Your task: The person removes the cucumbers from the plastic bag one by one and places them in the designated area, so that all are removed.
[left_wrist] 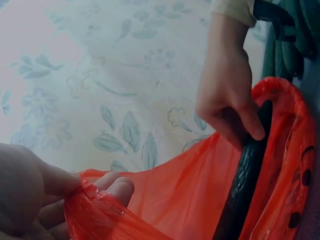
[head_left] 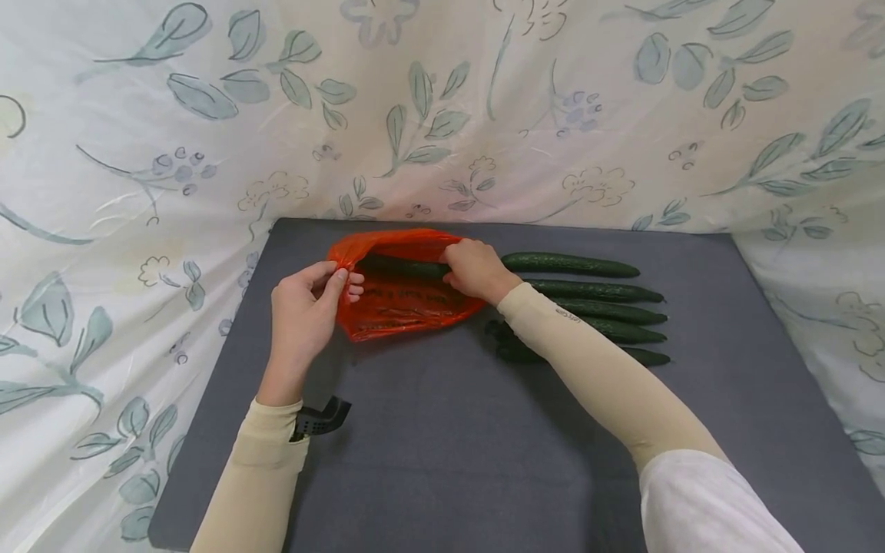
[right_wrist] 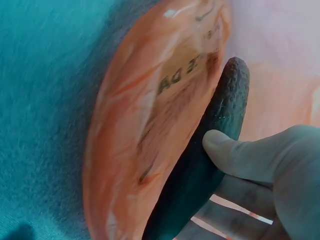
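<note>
A red plastic bag (head_left: 408, 322) with dark print lies on the table, its mouth spread toward the right. My left hand (head_left: 307, 303) pinches the bag's left edge between thumb and fingers. In the bag's opening is a dark green cucumber (head_left: 401, 266), gripped near its right end by my right hand (head_left: 477, 269). The right wrist view shows the thumb along the cucumber (right_wrist: 200, 165) and the fingers behind it. Seen in the left wrist view, the cucumber (left_wrist: 245, 175) slants down into the bag, its far end hidden.
Several more cucumbers (head_left: 601, 291) lie side by side right of the bag, partly covered by my right forearm. They rest on a dark grey table (head_left: 442, 461). A floral-patterned sheet (head_left: 484, 138) hangs behind and beside it.
</note>
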